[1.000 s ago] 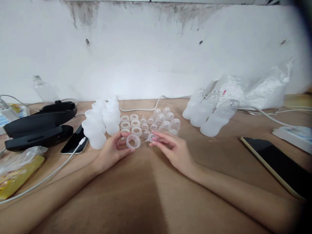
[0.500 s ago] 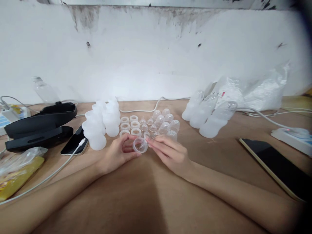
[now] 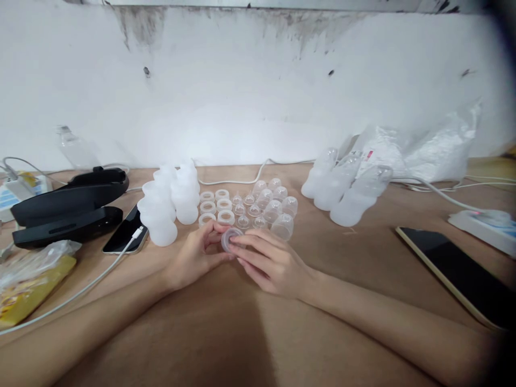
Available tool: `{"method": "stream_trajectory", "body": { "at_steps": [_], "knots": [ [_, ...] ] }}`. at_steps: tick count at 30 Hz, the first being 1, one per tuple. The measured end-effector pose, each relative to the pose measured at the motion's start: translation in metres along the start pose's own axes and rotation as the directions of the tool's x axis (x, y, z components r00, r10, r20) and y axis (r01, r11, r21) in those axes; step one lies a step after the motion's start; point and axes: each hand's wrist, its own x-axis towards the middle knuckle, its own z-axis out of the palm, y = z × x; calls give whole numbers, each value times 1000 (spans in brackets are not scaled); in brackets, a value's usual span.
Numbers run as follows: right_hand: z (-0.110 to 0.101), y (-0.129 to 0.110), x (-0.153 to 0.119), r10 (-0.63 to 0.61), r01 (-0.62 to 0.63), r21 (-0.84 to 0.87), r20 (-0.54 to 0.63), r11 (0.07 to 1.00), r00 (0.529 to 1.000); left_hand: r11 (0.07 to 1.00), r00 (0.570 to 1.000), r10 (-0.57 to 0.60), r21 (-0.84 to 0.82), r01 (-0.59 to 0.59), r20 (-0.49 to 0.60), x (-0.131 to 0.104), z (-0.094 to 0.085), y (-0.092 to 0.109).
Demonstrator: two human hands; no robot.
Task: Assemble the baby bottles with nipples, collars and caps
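Note:
My left hand (image 3: 194,252) grips a translucent bottle collar ring (image 3: 226,240) between thumb and fingers, its round opening turned toward me. Over the right side of that opening, the bent fingers of my right hand (image 3: 276,263) press against the ring. A clear piece seems to sit inside it, but my fingertips hide most of it. Just beyond my hands, several loose collar rings (image 3: 226,216) lie in two columns. To their right are several clear bottle nipples (image 3: 254,210) and then several clear dome caps (image 3: 274,209).
Several frosted bottles (image 3: 162,231) stand at left, and capped bottles (image 3: 349,207) at right. Left are a phone (image 3: 124,231) with a cable, a black case (image 3: 72,196) and a yellow packet (image 3: 38,285). A large phone (image 3: 451,274), power strip (image 3: 484,228) and plastic bag (image 3: 439,148) lie right.
My right hand has moved left, its fingertips going from the ring's right edge onto its opening. The ring has tilted slightly in my left hand, which stays in place.

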Motion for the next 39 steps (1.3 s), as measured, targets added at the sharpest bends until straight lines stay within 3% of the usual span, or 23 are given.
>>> {"method": "stream_trajectory", "body": {
  "at_steps": [3, 5, 8, 11, 12, 14, 17, 22, 26, 29, 34, 39],
  "knots": [
    [0, -3, -1, 152, -146, 108, -48, 983, 987, 997, 999, 44, 57, -43, -12, 1, -1, 2],
    [1, -5, 0, 346, -321, 231, -74, 919, 935, 985, 995, 100, 140, -99, 2, 1, -2, 3],
    [7, -5, 3, 624, -578, 519, 104, 630, 774, 939, 983, 178, 292, -181, 38, 0, -4, 5],
    [12, -3, 5, 686, -670, 674, 329, 311, 649, 868, 977, 203, 452, -207, 57, -2, -4, 7],
    [12, -2, 5, 703, -685, 679, 351, 265, 619, 842, 978, 201, 499, -205, 64, -3, -3, 8],
    [12, -3, 3, 742, -704, 661, 331, 259, 583, 807, 981, 182, 560, -185, 63, -4, -1, 10],
    [9, -8, 1, 743, -697, 606, 246, 383, 622, 835, 991, 135, 536, -126, 23, -6, 2, 12],
    [4, -16, 0, 622, -625, 376, 147, 684, 769, 833, 996, 86, 548, -72, 0, -9, 5, 10],
    [3, -18, -1, 474, -485, 215, 102, 848, 875, 778, 992, 124, 617, -118, 33, -14, 8, 10],
    [3, -18, -2, 418, -426, 170, 83, 889, 905, 757, 986, 155, 635, -155, 56, -15, 7, 11],
    [3, -14, -2, 406, -409, 244, 63, 879, 912, 736, 975, 192, 640, -218, 112, -12, -2, 7],
    [7, -14, -4, 357, -371, 181, 109, 911, 928, 673, 972, 182, 703, -231, 146, -13, -5, 2]
  ]
}}
